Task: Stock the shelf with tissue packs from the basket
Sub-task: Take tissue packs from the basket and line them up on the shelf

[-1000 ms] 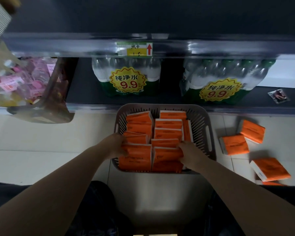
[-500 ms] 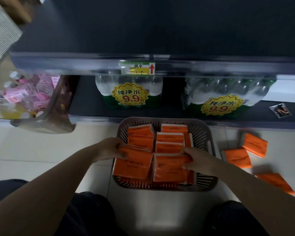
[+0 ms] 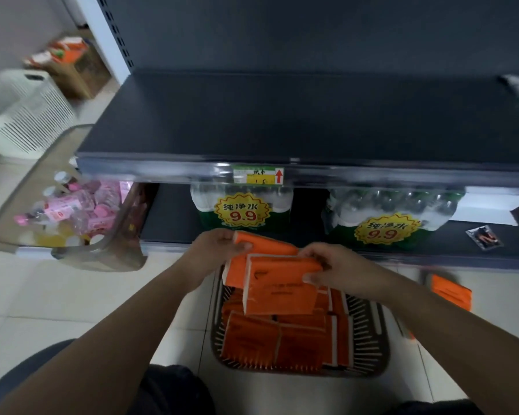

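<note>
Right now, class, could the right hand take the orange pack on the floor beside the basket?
Probably not: the right hand grips a tissue pack above the basket, though the floor pack lies unobstructed.

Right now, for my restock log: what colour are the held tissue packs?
Held tissue packs: orange, white edges; head view.

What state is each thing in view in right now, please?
Left hand, grips the rear tissue pack.
Right hand, grips the front tissue pack.
Basket, on the floor, holding many orange packs.
Upper shelf, no tissue packs on it.
Water packs, wrapped, standing on the lower shelf.
Loose pack, lying on the floor right of the basket.
</note>
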A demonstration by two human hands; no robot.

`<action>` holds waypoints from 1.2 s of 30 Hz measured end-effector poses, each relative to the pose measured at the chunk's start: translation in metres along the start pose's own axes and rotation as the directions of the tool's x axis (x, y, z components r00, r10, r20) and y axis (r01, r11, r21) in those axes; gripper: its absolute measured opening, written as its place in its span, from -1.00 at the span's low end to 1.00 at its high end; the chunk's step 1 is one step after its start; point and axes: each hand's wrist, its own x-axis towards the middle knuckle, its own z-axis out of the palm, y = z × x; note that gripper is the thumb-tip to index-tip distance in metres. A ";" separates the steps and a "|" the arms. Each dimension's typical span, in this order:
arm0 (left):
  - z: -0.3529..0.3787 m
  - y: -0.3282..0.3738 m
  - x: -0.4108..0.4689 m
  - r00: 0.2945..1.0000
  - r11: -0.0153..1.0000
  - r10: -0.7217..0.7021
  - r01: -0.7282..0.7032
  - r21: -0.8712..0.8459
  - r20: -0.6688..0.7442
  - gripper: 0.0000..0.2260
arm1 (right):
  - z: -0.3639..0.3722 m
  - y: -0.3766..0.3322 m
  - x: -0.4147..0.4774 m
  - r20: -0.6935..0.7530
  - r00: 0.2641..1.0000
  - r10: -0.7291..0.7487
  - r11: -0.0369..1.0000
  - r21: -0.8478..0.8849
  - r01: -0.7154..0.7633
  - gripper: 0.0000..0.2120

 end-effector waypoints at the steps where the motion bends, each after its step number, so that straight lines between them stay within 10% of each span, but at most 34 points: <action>1: -0.002 0.005 -0.002 1.000 0.999 0.014 -0.015 -0.045 -0.019 -0.74 | 0.000 -0.010 0.001 -0.008 1.000 -0.022 1.000 0.021 0.022 -0.81; 16: -0.042 0.085 -0.014 0.945 0.855 0.218 -0.305 -0.419 -0.242 -0.72 | 0.002 -0.114 0.027 -0.528 0.830 -0.182 0.850 0.340 0.402 -0.73; 22: -0.068 0.114 -0.003 0.908 0.745 0.329 -0.418 -0.520 -0.258 -0.43 | -0.005 -0.151 0.052 -0.612 0.757 -0.229 0.799 0.327 0.506 -0.73; 32: -0.124 0.144 0.029 0.796 0.767 0.571 -0.604 -0.216 -0.200 -0.41 | -0.021 -0.200 0.124 -0.668 0.698 -0.257 0.786 0.276 0.553 -0.71; 36: -0.149 0.158 0.059 0.796 0.754 0.566 -0.605 -0.253 -0.216 -0.44 | -0.031 -0.216 0.161 -0.595 0.780 -0.195 0.807 0.355 0.472 -0.82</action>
